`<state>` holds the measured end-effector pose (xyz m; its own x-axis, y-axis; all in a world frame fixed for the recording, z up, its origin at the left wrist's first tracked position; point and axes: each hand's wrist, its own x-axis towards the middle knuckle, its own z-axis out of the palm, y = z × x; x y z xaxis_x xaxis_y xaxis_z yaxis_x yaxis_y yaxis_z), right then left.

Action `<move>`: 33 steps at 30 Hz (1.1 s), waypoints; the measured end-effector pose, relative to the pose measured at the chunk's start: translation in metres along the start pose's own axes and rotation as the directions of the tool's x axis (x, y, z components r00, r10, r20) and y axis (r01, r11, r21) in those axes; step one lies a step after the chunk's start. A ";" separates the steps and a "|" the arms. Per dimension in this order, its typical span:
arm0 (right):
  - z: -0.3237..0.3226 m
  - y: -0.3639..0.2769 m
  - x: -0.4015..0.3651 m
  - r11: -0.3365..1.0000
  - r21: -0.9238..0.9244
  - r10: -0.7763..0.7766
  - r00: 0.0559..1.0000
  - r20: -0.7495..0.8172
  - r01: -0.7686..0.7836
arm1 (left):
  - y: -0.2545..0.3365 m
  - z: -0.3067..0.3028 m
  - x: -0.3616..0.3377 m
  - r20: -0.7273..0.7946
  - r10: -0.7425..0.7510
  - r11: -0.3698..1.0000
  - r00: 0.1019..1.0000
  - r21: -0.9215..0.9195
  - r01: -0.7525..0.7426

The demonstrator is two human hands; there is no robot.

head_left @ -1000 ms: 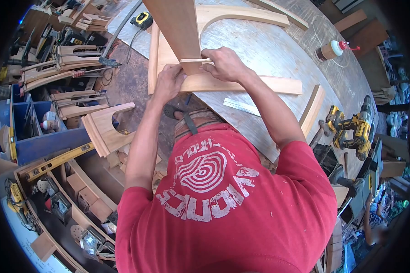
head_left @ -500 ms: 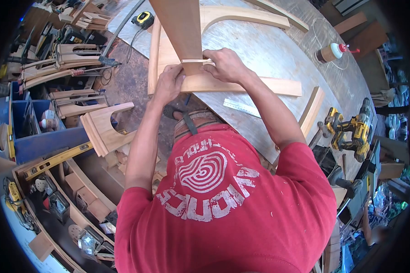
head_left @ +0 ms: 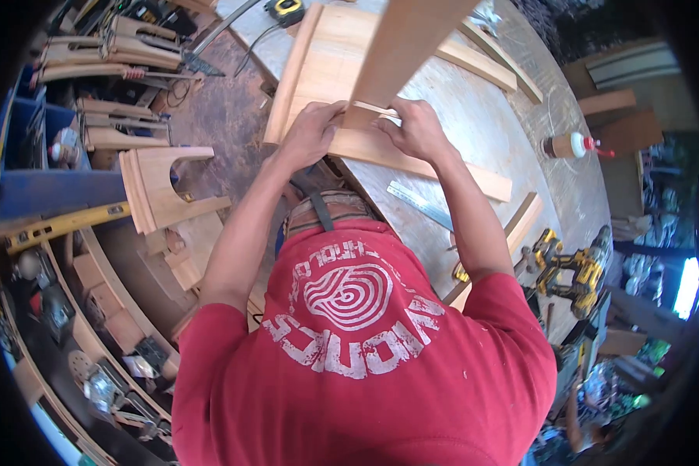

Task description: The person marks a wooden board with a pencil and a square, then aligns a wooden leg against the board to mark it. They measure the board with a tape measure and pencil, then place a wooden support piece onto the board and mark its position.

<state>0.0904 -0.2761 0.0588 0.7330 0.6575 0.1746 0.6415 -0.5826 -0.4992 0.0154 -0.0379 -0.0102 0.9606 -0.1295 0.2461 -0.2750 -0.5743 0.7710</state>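
Observation:
A long wooden board (head_left: pixel 412 54) rises toward the camera from a wooden frame piece (head_left: pixel 330 46) lying on the work table. Across the board's lower face runs a thin, pale wooden strip (head_left: pixel 375 109). My right hand (head_left: pixel 417 132) pinches the strip's right end between thumb and fingers. At the opposite edge of the board, my left hand (head_left: pixel 312 133) is closed, its fingertips against the board by the strip's left end. Below both hands lies the frame's straight front rail (head_left: pixel 462 172). The left fingertips are partly hidden.
A metal ruler (head_left: pixel 419 203) lies near the table edge. Cordless drills (head_left: pixel 579 268) and a glue bottle (head_left: pixel 568 145) are to the right. A tape measure (head_left: pixel 286 11) sits at the top. On the left are a cut wooden bracket (head_left: pixel 159 186) and a yellow level (head_left: pixel 68 225).
The camera view has shifted, so the table and tools appear displaced. Both hands stay at the upright board with the strip, which now looks more tilted.

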 end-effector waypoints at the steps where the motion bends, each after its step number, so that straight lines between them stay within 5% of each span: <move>1: -0.002 -0.003 0.000 1.000 0.003 0.020 1.000 0.009 -0.020 | 0.000 0.000 -0.001 -0.014 0.002 1.000 1.000 -0.001 -0.002; 6: -0.004 -0.013 0.002 0.993 -0.037 0.112 0.991 0.067 -0.109 | -0.005 0.001 -0.004 -0.058 0.002 0.998 0.998 -0.060 -0.006; 33: -0.002 -0.009 0.001 0.998 -0.010 0.063 0.997 0.047 -0.063 | -0.016 0.007 -0.001 -0.084 -0.002 0.999 0.996 -0.045 -0.002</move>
<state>0.0856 -0.2714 0.0653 0.7606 0.6410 0.1026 0.5964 -0.6277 -0.5002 0.0186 -0.0344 -0.0267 0.9542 -0.0602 0.2931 -0.2785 -0.5372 0.7962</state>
